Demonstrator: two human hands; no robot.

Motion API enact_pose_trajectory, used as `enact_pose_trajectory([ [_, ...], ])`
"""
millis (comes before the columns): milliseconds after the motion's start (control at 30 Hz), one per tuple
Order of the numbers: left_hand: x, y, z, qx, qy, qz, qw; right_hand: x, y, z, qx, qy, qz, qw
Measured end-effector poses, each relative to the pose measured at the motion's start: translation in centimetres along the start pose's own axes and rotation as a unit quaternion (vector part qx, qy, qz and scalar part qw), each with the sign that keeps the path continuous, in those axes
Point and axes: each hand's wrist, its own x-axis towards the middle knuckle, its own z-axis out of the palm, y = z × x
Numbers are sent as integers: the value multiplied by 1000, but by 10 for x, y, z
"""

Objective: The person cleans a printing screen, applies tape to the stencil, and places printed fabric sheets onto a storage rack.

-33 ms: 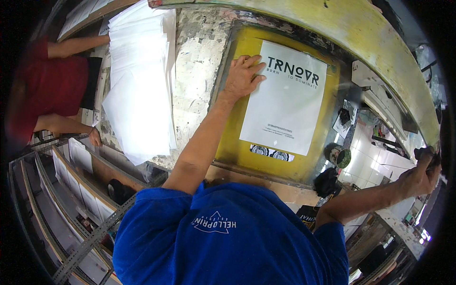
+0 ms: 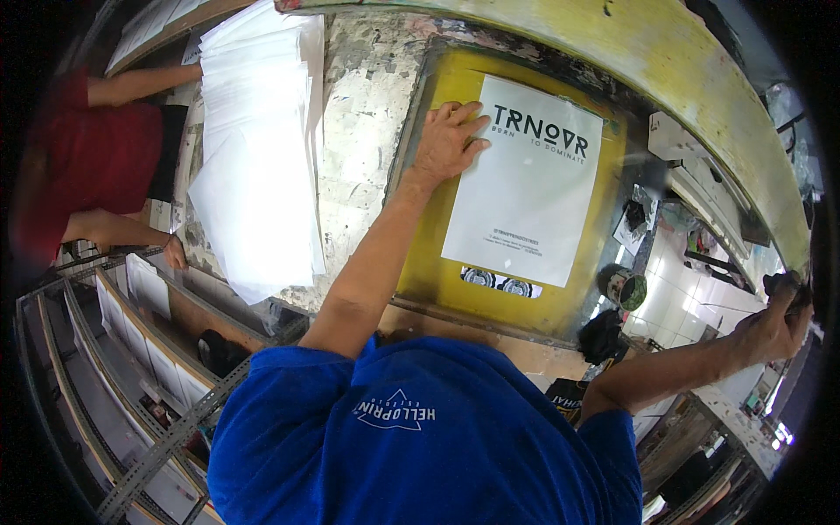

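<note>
A printed white paper sheet (image 2: 525,192) with black lettering lies on a yellow board (image 2: 420,254) inside a dark, paint-stained border. My left hand (image 2: 452,138) rests at the sheet's upper left edge, fingers stretched out and slightly bent, fingertips touching the paper. Below the sheet, a small strip with two round black-and-grey pictures (image 2: 500,282) shows on the board. Far out at the right, my right hand (image 2: 781,324) closes around a dark handle-like part (image 2: 781,283) near the end of a large yellow raised frame (image 2: 630,44). Its fingers are partly in shadow.
A tall pile of white sheets (image 2: 262,175) covers the worktable's left part. Beyond it, a co-worker in a red shirt (image 2: 114,166) has one hand at the pile. Metal racks (image 2: 166,437) stand lower left; a stained pot (image 2: 626,287) and black cloth (image 2: 601,335) sit right of the board.
</note>
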Motion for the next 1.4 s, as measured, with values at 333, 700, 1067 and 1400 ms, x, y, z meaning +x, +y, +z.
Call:
enact_pose_trajectory([
  [333,0,1,-2,1,-16,-13,1000,6,12,-11,-14,4,-7,1000],
  [700,-1,6,-3,5,10,-23,1000,3,6,-12,-4,21,18,1000],
  [1067,-7,-2,9,45,35,-10,998,4,13,-18,-4,32,-33,999],
  [1400,-13,-11,14,99,66,36,992,-4,-10,-2,-26,63,-19,997],
])
